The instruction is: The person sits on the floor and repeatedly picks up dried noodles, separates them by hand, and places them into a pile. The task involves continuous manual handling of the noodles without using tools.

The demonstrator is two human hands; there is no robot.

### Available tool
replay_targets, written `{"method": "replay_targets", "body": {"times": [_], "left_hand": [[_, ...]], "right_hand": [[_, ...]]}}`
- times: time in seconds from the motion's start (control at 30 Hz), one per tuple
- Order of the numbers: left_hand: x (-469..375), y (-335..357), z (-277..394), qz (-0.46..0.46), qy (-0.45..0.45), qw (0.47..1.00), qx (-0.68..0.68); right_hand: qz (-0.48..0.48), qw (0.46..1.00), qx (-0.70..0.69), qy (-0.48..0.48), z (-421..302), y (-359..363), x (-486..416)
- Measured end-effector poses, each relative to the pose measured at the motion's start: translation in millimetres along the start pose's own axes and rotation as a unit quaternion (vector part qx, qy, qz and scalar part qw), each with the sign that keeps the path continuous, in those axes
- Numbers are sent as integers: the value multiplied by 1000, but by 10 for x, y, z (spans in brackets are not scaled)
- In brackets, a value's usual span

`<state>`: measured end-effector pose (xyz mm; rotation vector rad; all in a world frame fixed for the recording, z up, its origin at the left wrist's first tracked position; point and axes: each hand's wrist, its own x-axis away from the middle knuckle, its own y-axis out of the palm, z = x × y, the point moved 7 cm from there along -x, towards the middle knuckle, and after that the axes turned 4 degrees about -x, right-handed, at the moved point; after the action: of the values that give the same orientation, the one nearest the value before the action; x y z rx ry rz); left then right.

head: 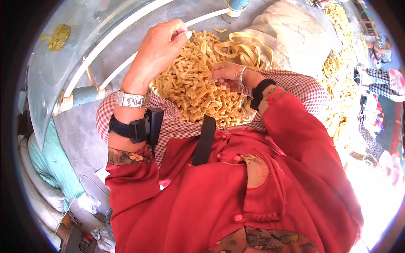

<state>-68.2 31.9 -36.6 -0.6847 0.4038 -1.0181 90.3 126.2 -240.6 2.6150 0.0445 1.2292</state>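
A heap of short, tan, knotted-looking strip pieces (pixel 190 83) lies before me, between my knees in checkered trousers. My left hand (pixel 167 44), with a metal watch at the wrist, is raised over the heap's far left edge. Its thumb and fingers are pressed together; whether something thin is between them is hidden. Lower and to the right, my right hand (pixel 229 73) pinches a flat tan strip (pixel 205 58) that runs up across the heap. Looped long strips (pixel 246 50) of the same colour lie just beyond my right hand. Their material is unclear.
A pale, full sack (pixel 284 31) stands beyond my right knee. More long strips (pixel 340 72) spread over the floor at right, near other people. At left are a glass tabletop (pixel 72 41) with a yellow bundle (pixel 59 37) visible, curved white rails (pixel 110 34), and stacked sacks (pixel 47 158).
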Motion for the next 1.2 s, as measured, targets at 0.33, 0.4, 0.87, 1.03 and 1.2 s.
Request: {"method": "replay_targets", "body": {"times": [0.33,0.4,0.87,1.03,1.2], "left_hand": [[219,656,-409,-212,-317,919,95],[250,739,-432,-182,-317,899,242],[252,509,241,-246,-105,871,413],[344,531,480,-304,-66,881,357],[379,563,472,-323,-75,882,335]], "right_hand": [[-32,987,-10,-155,-589,730,822],[-20,985,15,-169,-608,879,890],[98,941,-109,-305,-745,527,1044],[-3,879,-291,-377,-1039,414,1237],[-5,853,-294,-432,-1155,329,1414]]}}
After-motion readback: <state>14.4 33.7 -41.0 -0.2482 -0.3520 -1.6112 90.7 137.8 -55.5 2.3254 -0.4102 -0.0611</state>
